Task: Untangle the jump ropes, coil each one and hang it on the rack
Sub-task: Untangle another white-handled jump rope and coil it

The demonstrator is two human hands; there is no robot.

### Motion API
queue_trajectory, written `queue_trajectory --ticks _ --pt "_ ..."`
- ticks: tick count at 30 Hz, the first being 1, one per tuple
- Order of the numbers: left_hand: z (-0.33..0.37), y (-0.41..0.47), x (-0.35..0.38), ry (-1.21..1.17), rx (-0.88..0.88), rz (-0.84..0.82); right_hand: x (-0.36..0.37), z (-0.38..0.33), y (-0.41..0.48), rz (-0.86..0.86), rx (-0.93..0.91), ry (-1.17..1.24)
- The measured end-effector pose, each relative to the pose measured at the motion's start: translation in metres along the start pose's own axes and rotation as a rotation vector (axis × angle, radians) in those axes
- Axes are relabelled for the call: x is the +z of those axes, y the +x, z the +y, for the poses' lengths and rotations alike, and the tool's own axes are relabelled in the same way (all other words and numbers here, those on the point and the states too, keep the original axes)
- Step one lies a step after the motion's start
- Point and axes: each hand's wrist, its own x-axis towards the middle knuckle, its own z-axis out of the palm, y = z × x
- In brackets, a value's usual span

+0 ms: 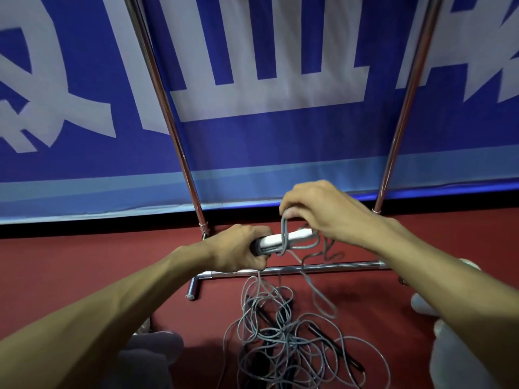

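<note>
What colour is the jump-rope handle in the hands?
The handle is white, best seen in the head view.

Left grip (238, 248) clutches a white handle (295, 237) just above the rack bar (342, 265). Right grip (323, 210), also above the bar, pinches a grey rope loop (284, 234) encircling the handle. Tangled ropes (286, 332) lie on the floor (84, 262), nearer than the bar.

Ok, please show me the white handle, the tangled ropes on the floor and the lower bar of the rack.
white handle (296, 236): head view, its bare white middle.
tangled ropes (282, 336): head view, dense knot of the pile.
lower bar (345, 265): head view, its right half.
</note>
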Motion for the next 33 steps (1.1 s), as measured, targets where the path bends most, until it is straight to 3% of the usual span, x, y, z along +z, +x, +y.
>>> queue_trajectory --ticks 4,9,12,15,20,29,33 --pt "0.014 -0.001 -0.008 -0.217 0.017 -0.08 -0.01 0.006 0.002 0.15 0.286 0.158" --pt "0.029 -0.004 -0.015 -0.628 -0.065 -0.157 -0.009 0.008 0.004 0.087 0.469 0.489" --pt "0.031 -0.006 -0.018 -0.749 -0.086 -0.117 -0.005 0.01 0.002 0.01 0.552 0.688" --pt "0.028 -0.005 -0.023 -0.869 -0.143 -0.025 0.001 0.013 0.004 0.039 0.602 0.753" --pt "0.016 -0.005 -0.038 -0.952 -0.26 0.226 0.002 0.0 0.005 -0.061 0.477 0.618" --pt "0.004 0.001 -0.047 -1.278 -0.332 0.416 0.017 -0.006 -0.005 -0.442 0.415 0.319" --pt "-0.003 0.003 -0.044 -1.166 -0.397 0.449 0.018 -0.009 -0.003 -0.422 0.199 0.103"
